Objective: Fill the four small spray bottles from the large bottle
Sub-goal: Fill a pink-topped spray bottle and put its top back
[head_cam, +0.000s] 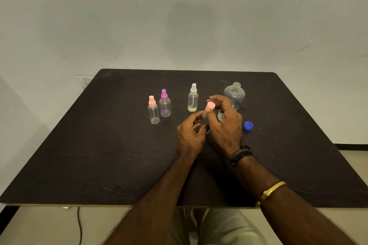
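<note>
Step in hand: likely twisting pink top [210, 106] on held bottle [207, 114], mid-table; on or off, cannot tell. Left hand [190, 133] curled round body, low. Right hand [226, 123] pinching top. Big bottle [235, 93] uncapped, upright at 1 o'clock of hands; blue cap [248, 125] at 3. White bottle [193, 98] at 12, purple bottle [165, 103] and pink bottle [153, 110] at 10, all topped. Next: steady body, turn top squarely, avoid tipping.
</note>
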{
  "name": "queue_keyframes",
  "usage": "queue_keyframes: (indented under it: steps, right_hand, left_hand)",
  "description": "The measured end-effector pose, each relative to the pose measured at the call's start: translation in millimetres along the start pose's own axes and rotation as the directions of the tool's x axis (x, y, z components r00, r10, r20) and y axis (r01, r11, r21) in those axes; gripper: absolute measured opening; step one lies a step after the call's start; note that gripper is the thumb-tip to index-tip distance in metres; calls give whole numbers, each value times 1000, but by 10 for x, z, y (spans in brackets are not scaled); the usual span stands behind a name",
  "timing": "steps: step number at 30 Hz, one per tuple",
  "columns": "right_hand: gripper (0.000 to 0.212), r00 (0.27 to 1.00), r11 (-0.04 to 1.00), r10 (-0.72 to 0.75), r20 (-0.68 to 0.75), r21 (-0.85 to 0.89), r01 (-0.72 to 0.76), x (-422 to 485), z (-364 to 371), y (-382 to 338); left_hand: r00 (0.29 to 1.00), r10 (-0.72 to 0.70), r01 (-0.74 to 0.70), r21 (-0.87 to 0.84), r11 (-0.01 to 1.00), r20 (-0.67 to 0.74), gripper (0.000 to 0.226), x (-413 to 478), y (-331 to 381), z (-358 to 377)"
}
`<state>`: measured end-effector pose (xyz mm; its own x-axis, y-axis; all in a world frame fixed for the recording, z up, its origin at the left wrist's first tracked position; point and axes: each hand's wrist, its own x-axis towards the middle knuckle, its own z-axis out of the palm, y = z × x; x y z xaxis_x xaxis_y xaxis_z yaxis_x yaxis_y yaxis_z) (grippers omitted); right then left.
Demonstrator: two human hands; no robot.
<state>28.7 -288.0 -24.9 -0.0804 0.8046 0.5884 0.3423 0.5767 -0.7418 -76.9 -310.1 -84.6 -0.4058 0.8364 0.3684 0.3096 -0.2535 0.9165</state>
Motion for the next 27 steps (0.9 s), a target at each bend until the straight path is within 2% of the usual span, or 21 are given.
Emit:
queue_keyframes:
  steps: [6,19,27]
  right_hand:
    - [19,997,999,-12,-77,-32,9,47,-77,46]
    - [19,989,955,147,22,-262,-136,-133,-143,383]
    - [10,953,859,281,115,-473,-196,-168,-167,486]
  left_hand:
    - [1000,-6,5,-27,1000,-17,45,-12,36,0]
    - [998,2,0,-38,999,58,48,-29,86,-5]
    - [994,-34,34,-2,999,105,54,-32,82,4]
